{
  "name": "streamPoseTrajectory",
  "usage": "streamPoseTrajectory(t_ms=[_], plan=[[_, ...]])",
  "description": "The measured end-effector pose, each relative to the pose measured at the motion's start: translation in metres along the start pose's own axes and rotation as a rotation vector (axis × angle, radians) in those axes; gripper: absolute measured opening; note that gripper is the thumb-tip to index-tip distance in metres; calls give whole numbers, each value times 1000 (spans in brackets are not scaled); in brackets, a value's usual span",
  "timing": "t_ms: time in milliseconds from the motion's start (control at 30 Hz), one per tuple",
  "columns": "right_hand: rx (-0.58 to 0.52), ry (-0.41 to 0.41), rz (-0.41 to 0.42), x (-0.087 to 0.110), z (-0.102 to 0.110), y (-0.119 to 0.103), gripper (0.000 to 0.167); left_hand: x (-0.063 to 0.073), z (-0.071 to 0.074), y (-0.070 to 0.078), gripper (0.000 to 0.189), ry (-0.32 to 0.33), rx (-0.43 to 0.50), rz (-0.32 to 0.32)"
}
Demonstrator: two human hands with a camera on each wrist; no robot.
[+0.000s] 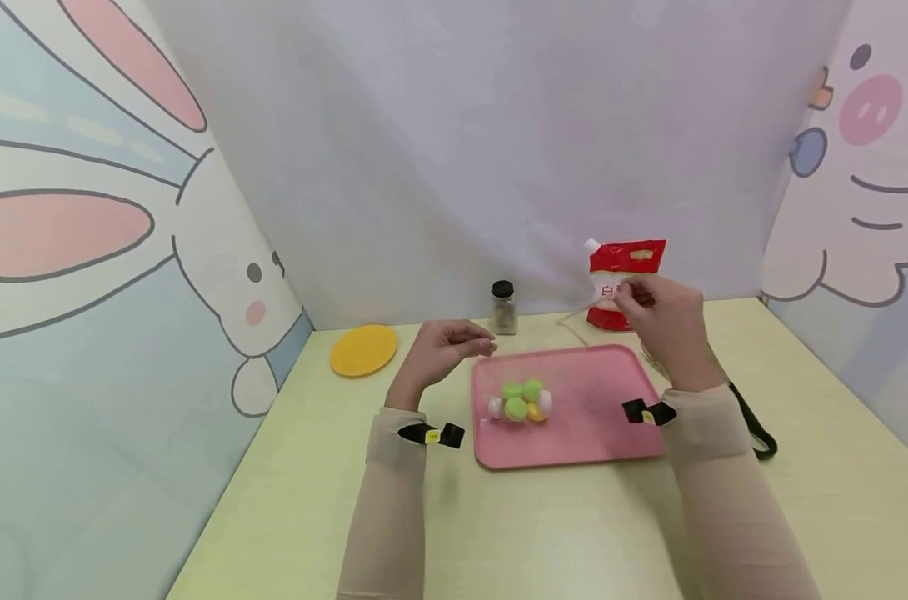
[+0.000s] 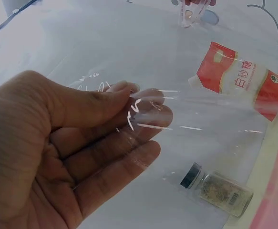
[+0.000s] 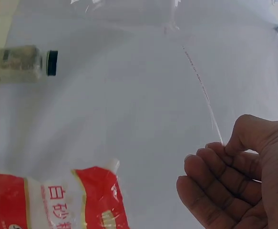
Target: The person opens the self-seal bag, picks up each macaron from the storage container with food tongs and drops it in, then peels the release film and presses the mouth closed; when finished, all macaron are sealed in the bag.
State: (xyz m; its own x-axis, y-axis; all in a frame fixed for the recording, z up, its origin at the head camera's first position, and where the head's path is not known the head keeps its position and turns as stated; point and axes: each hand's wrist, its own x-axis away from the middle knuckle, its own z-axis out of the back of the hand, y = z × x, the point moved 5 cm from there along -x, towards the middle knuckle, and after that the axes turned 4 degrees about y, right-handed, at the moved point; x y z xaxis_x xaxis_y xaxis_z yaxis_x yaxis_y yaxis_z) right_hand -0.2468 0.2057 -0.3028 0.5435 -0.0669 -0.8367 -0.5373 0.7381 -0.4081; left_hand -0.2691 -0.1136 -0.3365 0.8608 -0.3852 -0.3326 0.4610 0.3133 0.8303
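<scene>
My left hand (image 1: 446,354) is raised over the left rear of a pink tray (image 1: 574,454), pinching clear plastic film (image 2: 186,127) between thumb and fingers. In the left wrist view the transparent sheet stretches away to the right; it looks like a clear bag, its outline hard to see. Higher up, my right hand (image 1: 667,325) pinches the end of a thin clear strip (image 3: 203,88) with small red print. That strip runs taut toward the plastic at the top of the right wrist view. On the tray's left lie several small round green, white and yellow pieces (image 1: 516,408).
Behind the tray stand a black-capped glass jar (image 1: 505,317) and a red-and-white spouted pouch (image 1: 604,319). A yellow plate (image 1: 364,351) is at the back left. By the tray's right edge lies a black strap (image 1: 754,429). Printed cloth walls enclose the table (image 1: 289,517).
</scene>
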Motion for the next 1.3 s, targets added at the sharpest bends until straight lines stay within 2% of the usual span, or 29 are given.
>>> streamPoseTrajectory(t_ms=[167,233,333,433,533,700,933,1033,1167,1300], plan=[[55,18,-123,5,11,32,19,0,1,-1,11,15,-4,7],[82,0,-179,9,12,47,21,0,1,-1,12,22,-14,11],[111,-58,-288,17,10,70,25,0,2,-1,13,26,-32,17],[139,-164,-386,27,6,91,27,0,2,-1,14,26,-52,14],[169,-277,-446,38,-1,106,28,2,2,-2,14,29,-65,16],[188,-399,-488,52,-12,126,30,4,1,-3,14,23,-71,31],[180,-472,-569,68,-16,148,35,3,3,-2,11,30,-109,15],[168,-560,-587,69,-21,150,39,3,4,-3,10,38,-97,25],[151,-703,-560,68,-31,143,41,2,4,-3,10,28,-69,26],[181,-788,-486,66,-38,134,37,1,4,-2,11,29,-68,23]])
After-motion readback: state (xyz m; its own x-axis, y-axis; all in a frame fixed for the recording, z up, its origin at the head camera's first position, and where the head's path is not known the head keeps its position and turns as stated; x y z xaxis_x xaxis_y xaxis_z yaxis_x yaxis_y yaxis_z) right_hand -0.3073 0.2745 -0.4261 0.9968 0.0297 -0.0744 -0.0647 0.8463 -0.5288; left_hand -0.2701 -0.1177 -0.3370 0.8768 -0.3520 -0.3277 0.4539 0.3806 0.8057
